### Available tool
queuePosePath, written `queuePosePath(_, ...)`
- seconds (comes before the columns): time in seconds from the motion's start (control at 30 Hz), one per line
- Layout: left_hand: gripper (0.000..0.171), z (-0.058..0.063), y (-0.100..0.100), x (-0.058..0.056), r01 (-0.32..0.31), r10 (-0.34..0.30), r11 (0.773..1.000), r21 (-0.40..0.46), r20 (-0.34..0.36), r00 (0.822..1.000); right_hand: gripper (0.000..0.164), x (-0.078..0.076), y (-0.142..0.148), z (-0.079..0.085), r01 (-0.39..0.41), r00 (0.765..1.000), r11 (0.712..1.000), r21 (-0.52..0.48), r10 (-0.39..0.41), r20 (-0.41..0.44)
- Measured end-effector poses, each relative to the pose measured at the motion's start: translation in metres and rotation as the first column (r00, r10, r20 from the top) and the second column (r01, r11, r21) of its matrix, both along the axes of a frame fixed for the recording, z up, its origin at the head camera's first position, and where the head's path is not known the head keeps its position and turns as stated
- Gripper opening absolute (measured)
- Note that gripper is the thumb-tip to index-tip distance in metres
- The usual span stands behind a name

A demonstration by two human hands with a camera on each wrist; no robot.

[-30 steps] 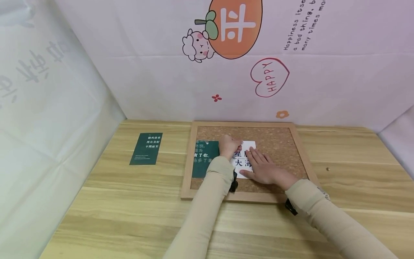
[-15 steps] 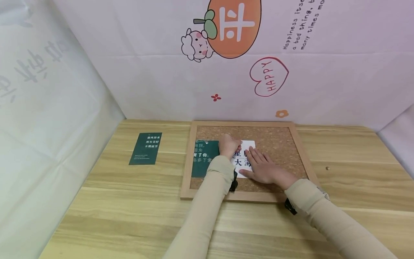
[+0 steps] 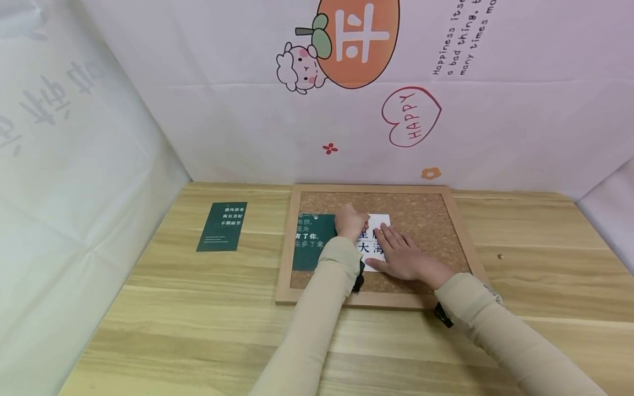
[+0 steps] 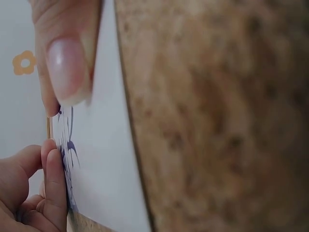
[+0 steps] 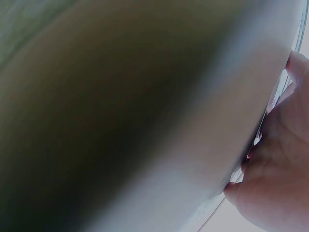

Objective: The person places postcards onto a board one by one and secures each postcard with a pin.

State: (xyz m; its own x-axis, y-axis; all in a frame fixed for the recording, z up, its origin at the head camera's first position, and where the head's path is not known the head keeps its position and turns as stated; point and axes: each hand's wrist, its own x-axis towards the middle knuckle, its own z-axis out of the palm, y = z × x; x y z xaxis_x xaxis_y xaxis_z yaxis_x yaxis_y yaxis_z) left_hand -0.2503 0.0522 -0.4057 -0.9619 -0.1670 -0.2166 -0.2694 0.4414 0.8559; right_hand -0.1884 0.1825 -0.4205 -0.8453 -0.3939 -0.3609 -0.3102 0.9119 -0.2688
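A white card (image 3: 378, 221) printed with large dark characters lies on a framed corkboard (image 3: 421, 220). At the card's top edge my left hand (image 3: 350, 223) curls its fingers, thumb and finger pinched low over it around a small pushpin that the hand hides. In the left wrist view the left thumb (image 4: 67, 72) points down close above the white paper. My right hand (image 3: 403, 256) lies flat on the card's right side, fingers spread, pressing it against the cork. Left of it, a dark green card (image 3: 309, 256) with white writing carries a silver pin (image 3: 316, 217) near its top.
Another dark green card (image 3: 222, 226) lies on the wooden table (image 3: 198, 308) left of the board. A small round metallic pin (image 3: 500, 256) sits on the table to the right. Behind stands a white printed backdrop (image 3: 238, 121).
Both hands keep nearly the same places on the white card. The left hand tips slightly at the fingertips, and the shiny spot seen beside them earlier is now covered.
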Motion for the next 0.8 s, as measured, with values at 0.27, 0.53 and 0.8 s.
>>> queuePosePath(0.27,0.018,0.0013,0.0003,0.0006,0.016,-0.016,0.997,-0.071,0.001,1.000,0.089,0.0014,-0.0016,0.0039,0.003,1.000,1.000,-0.009,-0.003,0.005)
queuePosePath(0.53,0.019,0.0036,-0.0008,0.0021,0.016,-0.016,0.997,-0.073,0.008,1.000,0.090,-0.0029,-0.0014,-0.0031,-0.002,1.000,1.000,-0.009,0.002,-0.004)
queuePosePath(0.8,0.028,0.0046,-0.0055,0.0019,0.088,-0.087,0.996,-0.035,0.011,0.996,0.091,0.0020,-0.0043,0.0053,0.005,1.000,1.000,-0.017,-0.004,0.015)
